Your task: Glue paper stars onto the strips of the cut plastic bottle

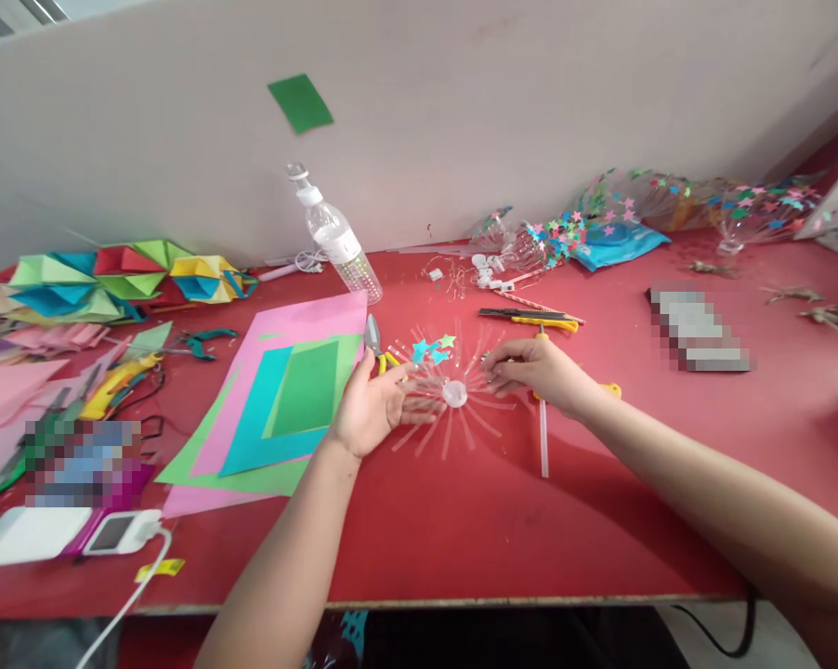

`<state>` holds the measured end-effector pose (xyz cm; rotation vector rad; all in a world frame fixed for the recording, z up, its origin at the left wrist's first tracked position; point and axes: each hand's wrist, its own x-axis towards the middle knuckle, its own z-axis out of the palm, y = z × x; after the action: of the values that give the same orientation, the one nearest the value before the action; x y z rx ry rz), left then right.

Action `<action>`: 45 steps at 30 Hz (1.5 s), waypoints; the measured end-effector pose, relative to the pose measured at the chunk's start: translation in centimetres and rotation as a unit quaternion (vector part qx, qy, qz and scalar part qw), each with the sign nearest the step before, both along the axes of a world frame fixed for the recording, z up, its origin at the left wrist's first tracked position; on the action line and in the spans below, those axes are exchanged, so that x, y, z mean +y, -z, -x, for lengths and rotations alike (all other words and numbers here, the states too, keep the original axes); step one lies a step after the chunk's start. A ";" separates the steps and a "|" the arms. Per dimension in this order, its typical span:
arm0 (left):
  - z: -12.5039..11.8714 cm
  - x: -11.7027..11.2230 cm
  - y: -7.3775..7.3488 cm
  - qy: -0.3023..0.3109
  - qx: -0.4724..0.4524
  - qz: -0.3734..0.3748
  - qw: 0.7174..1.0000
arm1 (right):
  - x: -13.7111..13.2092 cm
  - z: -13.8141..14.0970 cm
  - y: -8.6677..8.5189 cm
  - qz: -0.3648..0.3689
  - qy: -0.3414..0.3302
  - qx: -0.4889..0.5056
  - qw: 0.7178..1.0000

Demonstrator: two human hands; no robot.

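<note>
A clear plastic bottle top (454,394), cut into thin strips that fan out all round, lies on the red table between my hands. Several blue and green paper stars (433,350) sit on its far strips. My left hand (381,401) is at the left side of the strips, fingers stretched out and apart. On the right side, my right hand (530,369) has its fingers curled in at the strip ends; what they pinch, if anything, is too small to make out. A glue gun (541,390) with a clear glue stick lies partly hidden beneath my right hand.
Coloured paper sheets (307,386) and yellow-handled scissors (373,339) lie by my left hand. A clear bottle (339,242) leans at the wall. A box cutter (530,319) lies behind my right hand. Star-covered plastic pieces (558,240) stand at the back; a phone (698,330) lies right.
</note>
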<state>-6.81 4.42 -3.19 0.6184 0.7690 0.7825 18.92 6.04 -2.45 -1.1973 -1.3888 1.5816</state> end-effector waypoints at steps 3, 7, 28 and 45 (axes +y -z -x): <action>0.5 0.2 0.0 0.014 0.021 -0.023 0.999 | 0.5 0.0 1.1 -0.013 0.003 -0.034 0.999; 0.6 0.2 0.0 0.013 0.079 -0.039 0.996 | 0.6 -0.1 1.2 -0.045 0.003 -0.068 0.997; -0.1 0.1 0.2 -0.224 0.332 -0.180 0.898 | 1.0 -2.1 1.4 -0.376 -0.071 -0.563 0.732; -0.1 -0.4 -0.3 -0.400 0.361 -0.388 0.748 | 1.5 -2.0 0.6 -0.385 -0.010 -0.539 0.749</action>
<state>-6.68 3.98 -2.86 1.4345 1.4808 1.7515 20.93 7.52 -3.03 -1.5398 -2.3948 0.0137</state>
